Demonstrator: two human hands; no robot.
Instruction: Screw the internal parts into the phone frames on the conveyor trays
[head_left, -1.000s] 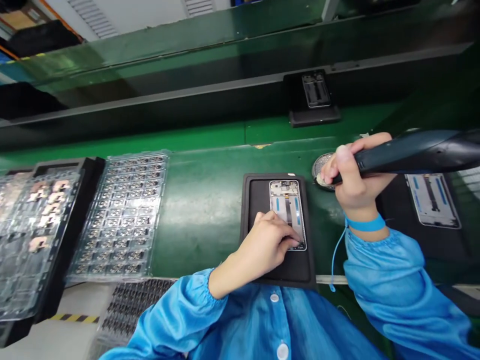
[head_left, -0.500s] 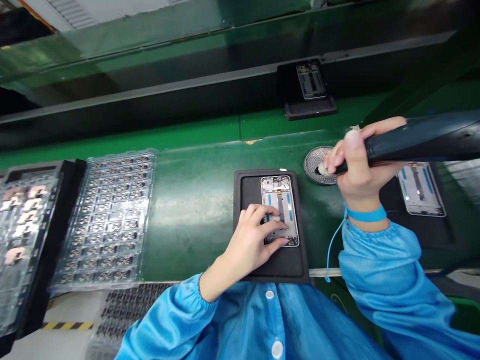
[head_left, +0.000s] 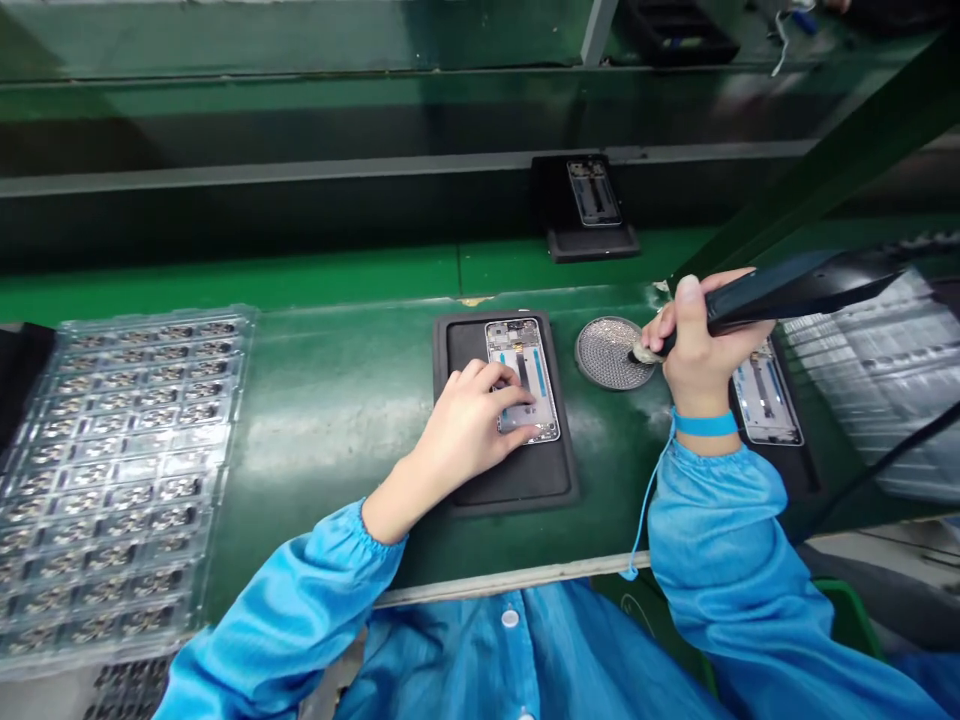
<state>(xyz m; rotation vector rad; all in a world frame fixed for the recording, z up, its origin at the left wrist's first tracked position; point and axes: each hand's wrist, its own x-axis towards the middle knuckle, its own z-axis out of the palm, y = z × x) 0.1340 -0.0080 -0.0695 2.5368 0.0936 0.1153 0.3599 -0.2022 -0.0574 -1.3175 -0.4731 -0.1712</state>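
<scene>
A phone frame with a silver rim and blue strips lies in a black tray on the bench. Across its lower left part rests my left hand, fingers apart and the tips touching it. My right hand is wrapped round a black electric screwdriver, tilted with its tip pointing left. That tip is over the right side of a round screw plate full of small holes; whether a screw is on it cannot be made out. A blue strap circles my right wrist.
Clear plastic trays of small parts lie at the left. Beyond my right hand are another phone frame and a transparent tray. A phone frame in a black tray sits at the back. A green post slants at right.
The view has shifted, so the bench sits differently in it. The screwdriver stays by the round plate, its tip slightly farther right, and more of the plate shows. My left hand stays on the phone frame.
</scene>
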